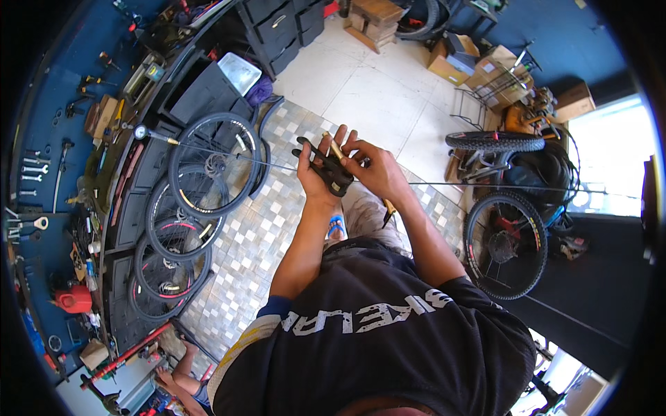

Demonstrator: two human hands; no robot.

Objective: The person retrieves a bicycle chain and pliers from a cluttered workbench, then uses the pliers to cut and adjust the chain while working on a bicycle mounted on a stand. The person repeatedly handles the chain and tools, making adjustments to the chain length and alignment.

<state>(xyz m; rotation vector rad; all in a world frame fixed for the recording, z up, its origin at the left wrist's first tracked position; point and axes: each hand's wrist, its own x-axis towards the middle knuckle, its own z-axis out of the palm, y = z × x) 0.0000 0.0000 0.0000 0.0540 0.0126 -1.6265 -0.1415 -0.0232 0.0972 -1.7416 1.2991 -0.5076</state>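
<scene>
In front of my body, my left hand (318, 173) is closed around a black forked part (336, 182) with two rounded prongs pointing up and left; its exact kind is unclear. My right hand (375, 165) has its fingers bent against the upper side of that part. Between the hands a thin tan stick-like piece (336, 150) shows, its lower end meeting the black part. The right fingers are close to it, and their grip is partly hidden. Below the right hand, a small tan and black tool-like thing (389, 210) appears beside my trouser leg.
Several bicycle wheels (214, 165) lean along a dark workbench on the left, under a wall of hand tools. A thin cable (444, 184) stretches across at hand height. To the right are more tyred wheels (505, 246) and cardboard boxes (499, 76). Another person's arm (184, 378) shows at lower left.
</scene>
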